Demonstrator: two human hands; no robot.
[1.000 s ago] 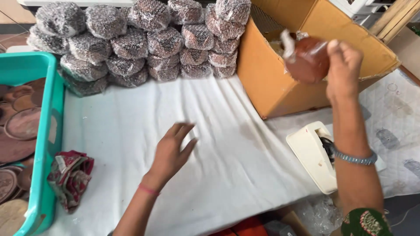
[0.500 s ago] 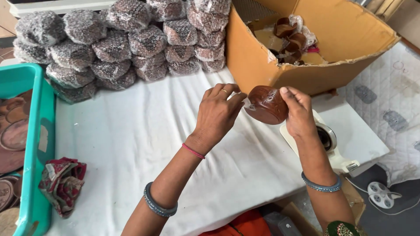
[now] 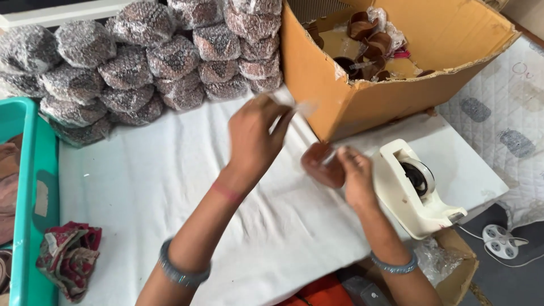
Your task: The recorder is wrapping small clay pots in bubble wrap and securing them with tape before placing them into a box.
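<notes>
My right hand (image 3: 354,173) holds a small brown round bowl-like piece (image 3: 320,163) just above the white cloth (image 3: 141,192), close to the white tape dispenser (image 3: 416,187). My left hand (image 3: 255,133), blurred by motion, is raised above and to the left of the piece, its fingers pinching a thin clear plastic wrap (image 3: 303,107) that stretches away from the piece. Behind both hands stands an open cardboard box (image 3: 362,99) holding more brown pieces in clear wrap.
A pile of several bubble-wrapped bundles (image 3: 147,62) lies at the back left. A teal plastic tray (image 3: 34,198) lines the left edge, with a crumpled red patterned cloth (image 3: 68,258) beside it. A white power strip (image 3: 498,241) lies on the floor at right.
The brown piece came down from over the box to just above the cloth. My left hand joined it, then lifted up and left, pulling clear wrap off.
</notes>
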